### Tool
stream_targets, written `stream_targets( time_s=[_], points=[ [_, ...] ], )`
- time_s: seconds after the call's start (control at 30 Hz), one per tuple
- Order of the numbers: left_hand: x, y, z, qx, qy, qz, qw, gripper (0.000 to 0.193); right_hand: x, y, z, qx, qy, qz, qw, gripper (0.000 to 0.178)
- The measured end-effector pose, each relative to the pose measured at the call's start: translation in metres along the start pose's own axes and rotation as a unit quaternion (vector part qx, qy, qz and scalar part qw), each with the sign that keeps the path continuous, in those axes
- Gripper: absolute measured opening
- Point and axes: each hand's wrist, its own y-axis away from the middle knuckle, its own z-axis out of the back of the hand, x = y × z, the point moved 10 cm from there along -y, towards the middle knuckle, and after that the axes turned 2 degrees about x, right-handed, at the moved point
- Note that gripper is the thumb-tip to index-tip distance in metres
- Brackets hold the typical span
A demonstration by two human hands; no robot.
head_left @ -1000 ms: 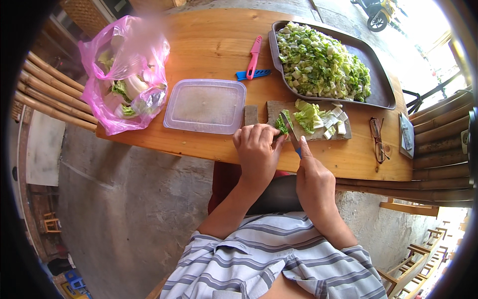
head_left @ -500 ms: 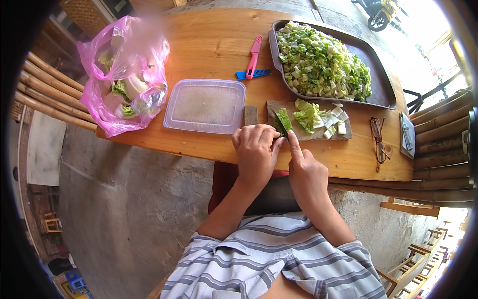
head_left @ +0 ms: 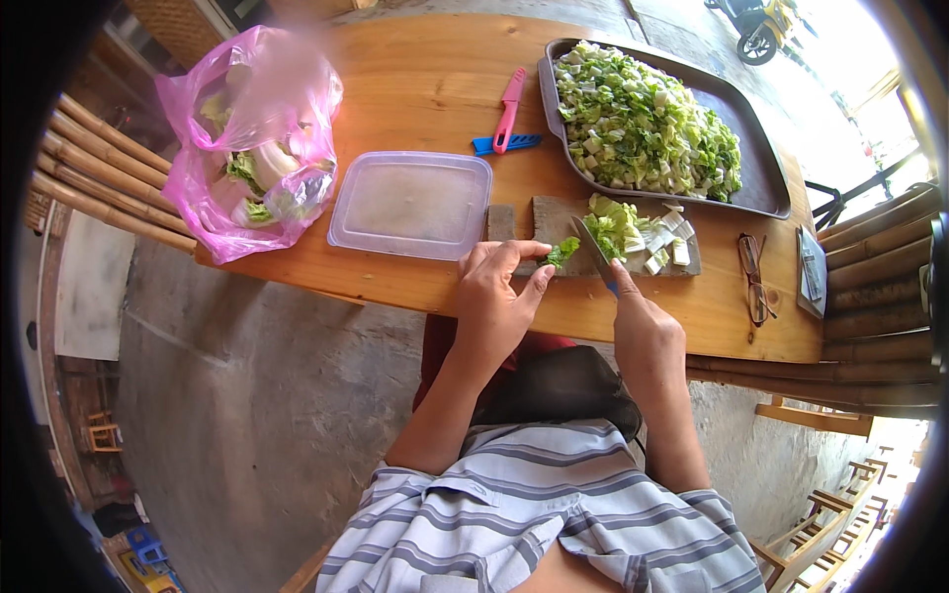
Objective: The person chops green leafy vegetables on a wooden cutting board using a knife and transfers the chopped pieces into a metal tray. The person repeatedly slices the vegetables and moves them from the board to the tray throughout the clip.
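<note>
My left hand (head_left: 497,296) pinches a small green piece of cabbage leaf (head_left: 561,253) between thumb and fingers, over the left part of a worn cutting board (head_left: 547,214). In my right hand (head_left: 648,331) is a knife (head_left: 594,249) with a blue handle. Its blade slants up and left over the board, beside a small pile of chopped leaf (head_left: 615,227), and stands apart from the leaf in my left hand. White cut stem pieces (head_left: 664,240) lie on the right of the board.
A dark tray (head_left: 756,173) heaped with chopped cabbage (head_left: 647,124) stands behind the board. Leftward are a lidded plastic box (head_left: 410,206) and a pink bag (head_left: 188,193) of cabbage. A pink knife (head_left: 510,109) touches a blue sheath (head_left: 484,146). Glasses (head_left: 751,282) lie at right.
My right hand has drawn the knife right and away from my left hand, toward the chopped pile. My left hand has shifted slightly left, its fingers now pinching the small leaf piece.
</note>
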Motion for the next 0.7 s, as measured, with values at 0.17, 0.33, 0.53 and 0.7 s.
stream_targets(
  time_s=[0.17, 0.33, 0.53, 0.7],
  points=[
    [-0.012, -0.006, -0.01, 0.009, -0.114, -0.093, 0.989, 0.025, -0.007, 0.002, 0.018, -0.04, -0.067, 0.009, 0.997, 0.054],
    [-0.017, -0.005, -0.005, 0.018, -0.104, -0.09, 0.99, 0.028, 0.008, 0.004, 0.022, -0.043, -0.091, 0.023, 0.995, 0.057],
    [-0.013, -0.003, -0.013, -0.006, -0.135, -0.101, 0.986, 0.023, 0.023, 0.012, 0.006, -0.024, -0.071, 0.026, 0.997, 0.059],
    [-0.014, -0.003, -0.012, -0.016, -0.132, -0.105, 0.986, 0.019, 0.024, 0.015, -0.014, 0.0, -0.014, 0.034, 0.999, 0.066]
  ],
)
